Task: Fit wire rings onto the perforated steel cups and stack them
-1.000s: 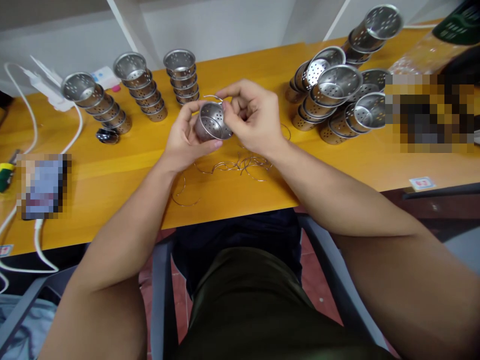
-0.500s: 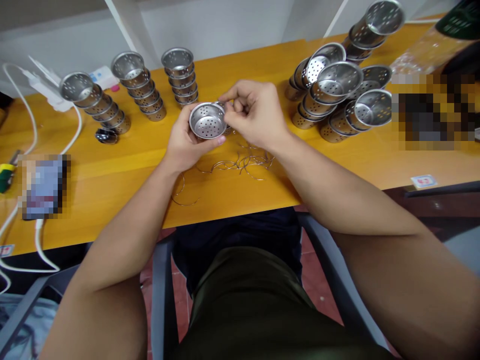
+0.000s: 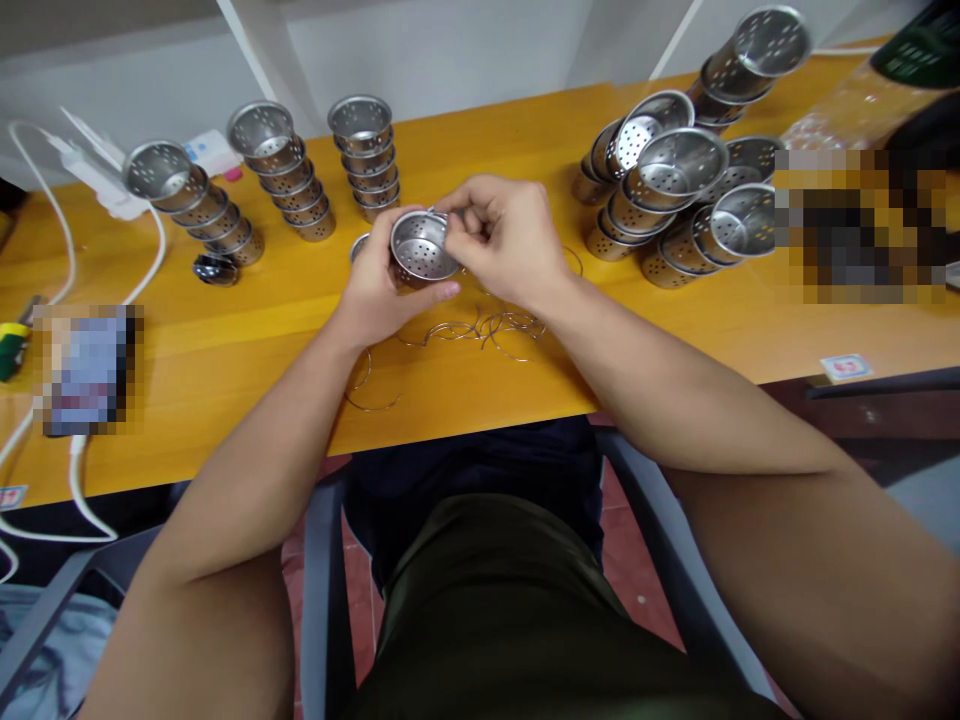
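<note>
My left hand [image 3: 375, 290] is wrapped round a small perforated metal cup [image 3: 426, 248], its open mouth tilted toward me. At the cup's right rim, the fingers of my right hand [image 3: 499, 235] are pinched together. A thin wire [image 3: 579, 262] curves out beside the right wrist and seems to come from that pinch; my fingers hide the held part. Below the hands, several loose bent wires [image 3: 487, 328] lie tangled on the table. Another metal rim [image 3: 358, 245] shows partly behind my left hand.
Stacks of perforated cups stand at the back left [image 3: 360, 150] and in a leaning cluster at the right [image 3: 667, 180]. A phone [image 3: 90, 370] with a white cable [image 3: 79, 480] lies at the left. A clear bottle [image 3: 847, 110] is at the far right.
Both hands and the cup have shifted slightly to the right. A curve of wire now shows beside my right wrist, and a metal rim has come into sight behind my left hand.
</note>
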Tool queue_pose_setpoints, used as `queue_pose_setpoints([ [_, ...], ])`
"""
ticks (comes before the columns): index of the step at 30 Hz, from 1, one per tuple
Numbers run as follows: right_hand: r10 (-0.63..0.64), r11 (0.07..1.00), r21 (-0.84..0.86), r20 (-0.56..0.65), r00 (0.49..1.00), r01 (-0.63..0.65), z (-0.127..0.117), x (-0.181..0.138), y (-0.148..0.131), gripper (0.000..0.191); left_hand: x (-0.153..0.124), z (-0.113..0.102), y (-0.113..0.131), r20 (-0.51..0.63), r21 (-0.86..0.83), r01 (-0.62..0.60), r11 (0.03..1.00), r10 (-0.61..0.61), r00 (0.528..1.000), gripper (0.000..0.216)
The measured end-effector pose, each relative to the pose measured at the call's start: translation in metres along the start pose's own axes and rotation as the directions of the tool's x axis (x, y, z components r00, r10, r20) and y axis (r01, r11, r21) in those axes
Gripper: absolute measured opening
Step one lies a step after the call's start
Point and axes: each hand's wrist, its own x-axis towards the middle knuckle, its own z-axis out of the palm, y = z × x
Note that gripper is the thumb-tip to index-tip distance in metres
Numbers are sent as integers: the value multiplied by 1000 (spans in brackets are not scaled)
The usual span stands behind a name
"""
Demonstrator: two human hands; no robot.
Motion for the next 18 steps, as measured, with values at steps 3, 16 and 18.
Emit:
queue_pose_setpoints([
  [3, -29, 999, 45, -16, 999, 30, 8, -5, -5, 15, 3, -3, 11, 11, 54, -102, 993, 101, 995, 122],
  [16, -92, 894, 438, 374, 923, -88, -18, 4, -5, 60, 3, -8, 11, -30, -19, 87, 996, -88, 996, 97],
  [18, -93, 877, 464, 422, 902, -127, -20, 6, -4, 71, 2, -10, 5, 14, -27, 67, 997, -66, 998, 105],
])
